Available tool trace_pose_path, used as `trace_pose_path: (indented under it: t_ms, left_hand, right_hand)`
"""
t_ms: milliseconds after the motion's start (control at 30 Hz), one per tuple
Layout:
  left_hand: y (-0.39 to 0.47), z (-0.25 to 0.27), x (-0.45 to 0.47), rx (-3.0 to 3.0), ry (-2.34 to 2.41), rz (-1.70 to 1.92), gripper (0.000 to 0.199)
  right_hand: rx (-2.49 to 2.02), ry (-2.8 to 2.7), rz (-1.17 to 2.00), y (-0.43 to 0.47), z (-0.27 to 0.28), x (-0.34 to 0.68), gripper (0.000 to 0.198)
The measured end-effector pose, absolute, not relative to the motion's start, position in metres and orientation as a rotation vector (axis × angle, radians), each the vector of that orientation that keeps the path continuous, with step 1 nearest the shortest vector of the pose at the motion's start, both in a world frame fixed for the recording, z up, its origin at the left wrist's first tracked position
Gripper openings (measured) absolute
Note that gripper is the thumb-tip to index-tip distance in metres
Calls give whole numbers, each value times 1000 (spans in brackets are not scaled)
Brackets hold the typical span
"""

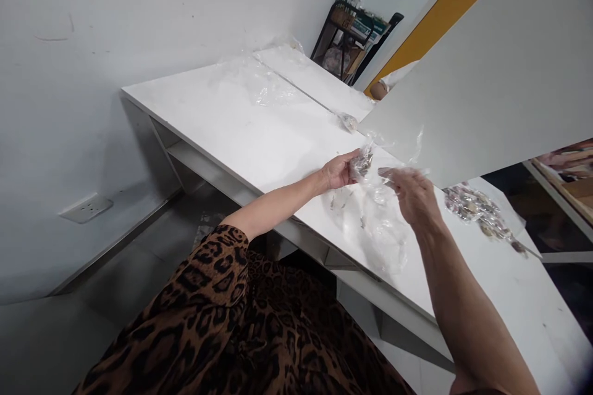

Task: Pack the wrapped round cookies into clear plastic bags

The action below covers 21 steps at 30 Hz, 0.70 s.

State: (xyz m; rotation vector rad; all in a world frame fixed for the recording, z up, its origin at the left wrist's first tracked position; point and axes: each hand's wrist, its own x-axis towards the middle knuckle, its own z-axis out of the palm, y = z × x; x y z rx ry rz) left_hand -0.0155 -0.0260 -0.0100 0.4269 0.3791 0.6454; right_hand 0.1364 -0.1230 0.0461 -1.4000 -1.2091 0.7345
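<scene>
My left hand [341, 170] is closed around a small bundle [361, 163] in clear plastic wrap; what lies inside looks brownish but cannot be made out. Just to the right, my right hand [412, 191] is blurred by motion, its fingers pointing toward the bundle, with thin clear plastic showing around them. Whether it grips that plastic is hard to tell. Crumpled clear plastic bags [380, 228] lie on the white table [208, 117] below both hands. Beyond them, a small wrapped bundle [347, 122] rests by the seam in the tabletop.
A pile of plastic-wrapped pieces [482, 213] lies at the right. More clear film [273, 89] is spread toward the back. A grey upright panel [500, 74] borders the far right side. A black shelf rack [345, 34] with goods stands behind. A wall socket [86, 207] is at left.
</scene>
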Motion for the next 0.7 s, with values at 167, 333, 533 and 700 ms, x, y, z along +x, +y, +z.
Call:
trace_pose_path:
  t_ms: [167,333,533,700]
  left_hand:
    - [-32,-15,-11,349,482,509,65]
    - [-35,-15,-17,526,599,484,60]
    - [-40,-24,-9,821,416,420,83]
    - [-43,-26,-2,695,359,415,104]
  right_hand:
    - [-1330,-1196,688,-121,83,146,23]
    - [-1493,-1271,619,-127,105,153,22]
    - [-1402,-1369,506,-127,112,161,36]
    - [-1411,-1595,546,-129,106,163,31]
